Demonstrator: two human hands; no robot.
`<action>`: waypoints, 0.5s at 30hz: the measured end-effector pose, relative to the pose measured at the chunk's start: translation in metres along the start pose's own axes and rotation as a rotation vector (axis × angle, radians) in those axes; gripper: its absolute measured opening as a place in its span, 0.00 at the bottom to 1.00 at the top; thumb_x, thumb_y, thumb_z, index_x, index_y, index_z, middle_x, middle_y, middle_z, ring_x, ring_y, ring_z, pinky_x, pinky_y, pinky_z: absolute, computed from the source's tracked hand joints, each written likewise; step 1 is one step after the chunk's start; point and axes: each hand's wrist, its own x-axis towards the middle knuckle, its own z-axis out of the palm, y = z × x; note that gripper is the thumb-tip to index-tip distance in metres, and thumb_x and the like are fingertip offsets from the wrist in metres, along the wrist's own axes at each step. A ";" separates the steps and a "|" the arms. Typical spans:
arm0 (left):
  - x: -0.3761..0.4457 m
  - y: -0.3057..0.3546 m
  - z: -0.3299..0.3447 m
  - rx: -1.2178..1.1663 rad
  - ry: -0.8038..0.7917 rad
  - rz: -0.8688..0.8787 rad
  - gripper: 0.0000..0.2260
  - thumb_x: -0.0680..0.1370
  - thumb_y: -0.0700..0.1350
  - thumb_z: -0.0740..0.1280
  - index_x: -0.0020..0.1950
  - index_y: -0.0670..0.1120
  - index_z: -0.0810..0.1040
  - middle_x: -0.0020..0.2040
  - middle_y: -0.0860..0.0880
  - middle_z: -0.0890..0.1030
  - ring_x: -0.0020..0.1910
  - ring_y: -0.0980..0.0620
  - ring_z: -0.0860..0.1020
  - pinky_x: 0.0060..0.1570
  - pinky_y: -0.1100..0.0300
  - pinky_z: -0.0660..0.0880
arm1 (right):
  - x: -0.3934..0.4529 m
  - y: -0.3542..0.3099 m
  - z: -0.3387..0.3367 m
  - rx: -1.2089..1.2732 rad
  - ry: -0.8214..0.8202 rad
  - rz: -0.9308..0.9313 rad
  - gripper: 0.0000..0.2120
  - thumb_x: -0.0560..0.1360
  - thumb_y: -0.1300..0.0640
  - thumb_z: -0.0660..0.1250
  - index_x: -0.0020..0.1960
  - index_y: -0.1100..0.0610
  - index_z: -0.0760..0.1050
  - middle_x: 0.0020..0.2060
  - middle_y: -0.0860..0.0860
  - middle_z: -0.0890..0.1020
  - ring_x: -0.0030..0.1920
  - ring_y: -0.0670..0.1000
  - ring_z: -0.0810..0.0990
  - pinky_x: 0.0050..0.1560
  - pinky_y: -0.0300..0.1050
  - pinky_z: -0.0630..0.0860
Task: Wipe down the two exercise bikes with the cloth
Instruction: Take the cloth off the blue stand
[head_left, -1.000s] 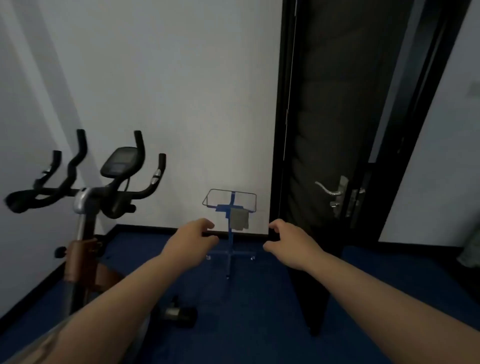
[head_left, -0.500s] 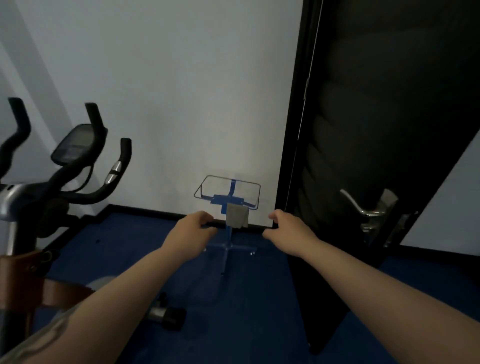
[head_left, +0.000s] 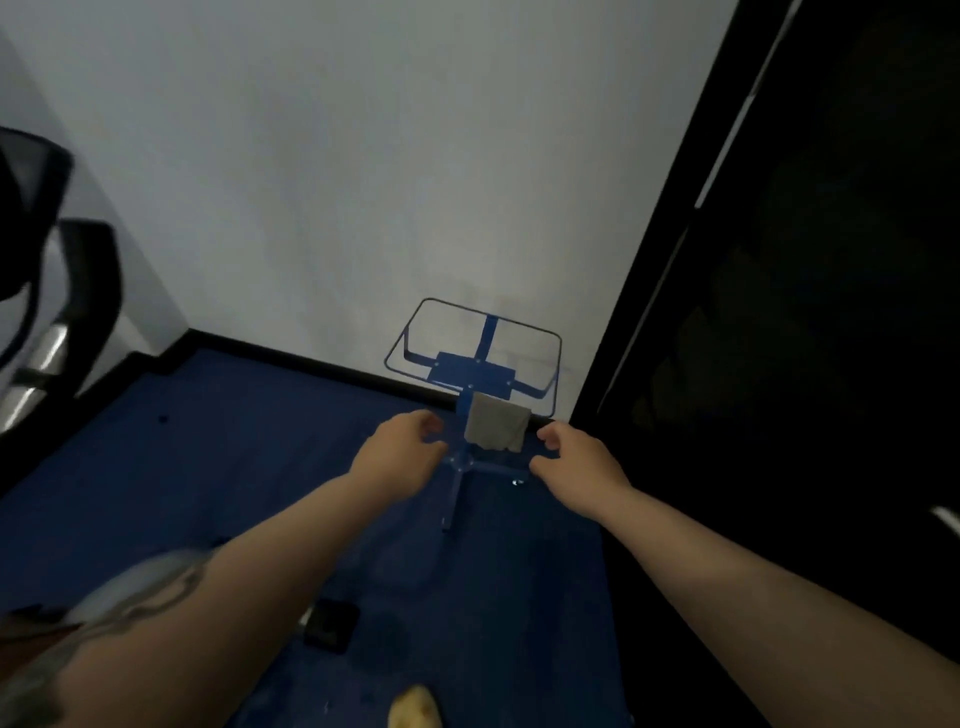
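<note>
Fingers of our left hand (head_left: 402, 457) and right hand (head_left: 576, 460) hang loosely curled and hold nothing. Between them, slightly above in the frame, the grey cloth (head_left: 496, 427) is draped over the front edge of a blue wire stand (head_left: 470, 371) at centre frame. Our right hand looks a touch nearer its hanging edge. Blurred bike handlebars (head_left: 78, 291) sit at the far left edge.

dim, soft light; motion blur on the bike handlebars (head_left: 62, 291), wide-angle bending at edges.
</note>
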 end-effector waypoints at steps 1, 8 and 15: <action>0.020 -0.001 0.004 0.014 -0.013 0.004 0.16 0.78 0.45 0.66 0.65 0.47 0.75 0.64 0.48 0.77 0.60 0.48 0.76 0.58 0.50 0.75 | 0.019 0.001 0.002 0.018 0.001 -0.001 0.19 0.77 0.54 0.65 0.68 0.53 0.70 0.63 0.51 0.75 0.61 0.52 0.74 0.62 0.51 0.74; 0.128 -0.006 0.031 0.057 -0.087 -0.043 0.18 0.78 0.43 0.63 0.69 0.48 0.73 0.68 0.48 0.75 0.63 0.46 0.75 0.60 0.49 0.74 | 0.127 0.027 0.015 0.063 -0.025 0.052 0.18 0.76 0.55 0.68 0.66 0.52 0.73 0.61 0.50 0.77 0.61 0.52 0.75 0.62 0.52 0.74; 0.214 -0.036 0.071 0.019 -0.097 -0.198 0.15 0.77 0.43 0.62 0.64 0.48 0.76 0.64 0.47 0.77 0.60 0.45 0.76 0.58 0.47 0.74 | 0.256 0.062 0.055 -0.169 -0.195 0.137 0.26 0.76 0.50 0.70 0.71 0.51 0.67 0.64 0.53 0.74 0.64 0.56 0.72 0.63 0.54 0.72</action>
